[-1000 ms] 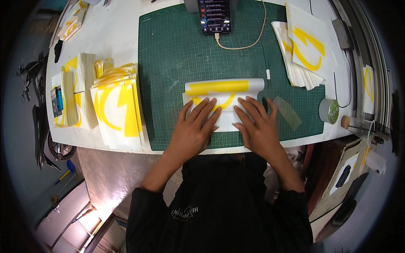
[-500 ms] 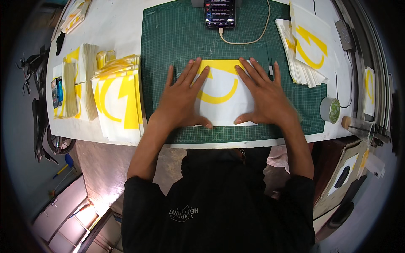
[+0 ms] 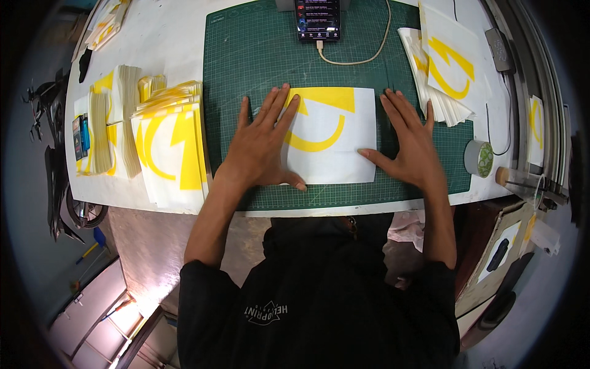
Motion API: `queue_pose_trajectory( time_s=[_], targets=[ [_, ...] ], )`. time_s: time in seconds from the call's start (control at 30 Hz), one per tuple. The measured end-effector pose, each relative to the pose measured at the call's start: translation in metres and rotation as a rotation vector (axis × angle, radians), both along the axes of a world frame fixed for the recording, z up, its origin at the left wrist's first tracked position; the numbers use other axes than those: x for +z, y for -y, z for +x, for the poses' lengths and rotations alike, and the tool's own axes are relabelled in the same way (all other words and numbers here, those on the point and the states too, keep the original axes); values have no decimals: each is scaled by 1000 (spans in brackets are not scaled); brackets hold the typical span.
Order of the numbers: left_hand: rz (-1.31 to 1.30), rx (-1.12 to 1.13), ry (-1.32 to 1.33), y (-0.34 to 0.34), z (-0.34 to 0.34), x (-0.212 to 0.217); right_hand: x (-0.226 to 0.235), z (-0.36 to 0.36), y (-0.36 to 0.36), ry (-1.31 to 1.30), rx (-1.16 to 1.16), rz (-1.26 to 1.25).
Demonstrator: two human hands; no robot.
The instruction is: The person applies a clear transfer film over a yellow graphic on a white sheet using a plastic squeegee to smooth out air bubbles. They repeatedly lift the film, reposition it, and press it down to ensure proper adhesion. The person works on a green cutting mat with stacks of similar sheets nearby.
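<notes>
A white sheet (image 3: 344, 160) printed with a yellow curve and a yellow band lies flat on the green cutting mat (image 3: 246, 49) before me. Spread over its left side, my left hand (image 3: 258, 147) presses down with the fingers apart and covers that edge. My right hand (image 3: 409, 144) is open at the right edge. Its thumb tip reaches over the sheet, while the other fingers are over the mat. Neither hand grips anything.
Piles of similar printed sheets (image 3: 169, 154) stand on the left of the white table, and another stack (image 3: 439, 80) lies at the right. A phone (image 3: 318, 21) with a charging cable (image 3: 362, 63) is at the back. A roll of tape (image 3: 479, 158) sits at the mat's right edge.
My right hand has slid right, off most of the sheet, uncovering its right side. My left hand has stayed in nearly the same place.
</notes>
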State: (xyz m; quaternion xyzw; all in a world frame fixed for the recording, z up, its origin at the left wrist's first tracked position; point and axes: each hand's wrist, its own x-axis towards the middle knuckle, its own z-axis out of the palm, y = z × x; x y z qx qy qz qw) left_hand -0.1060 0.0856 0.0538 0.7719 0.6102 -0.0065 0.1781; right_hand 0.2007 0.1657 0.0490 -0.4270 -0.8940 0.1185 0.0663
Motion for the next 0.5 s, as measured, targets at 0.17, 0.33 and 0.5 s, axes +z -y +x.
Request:
queue_pose_trajectory(
  time_s=[0.17, 0.33, 0.5],
  targets=[
    [237, -68, 189, 17, 18, 4, 2, -18, 37, -211, 208, -73],
    [353, -85, 177, 60, 35, -25, -15, -23, 70, -288, 178, 32],
    [374, -49, 269, 66, 30, -32, -34, -10, 80, -334, 95, 51]
  ],
)
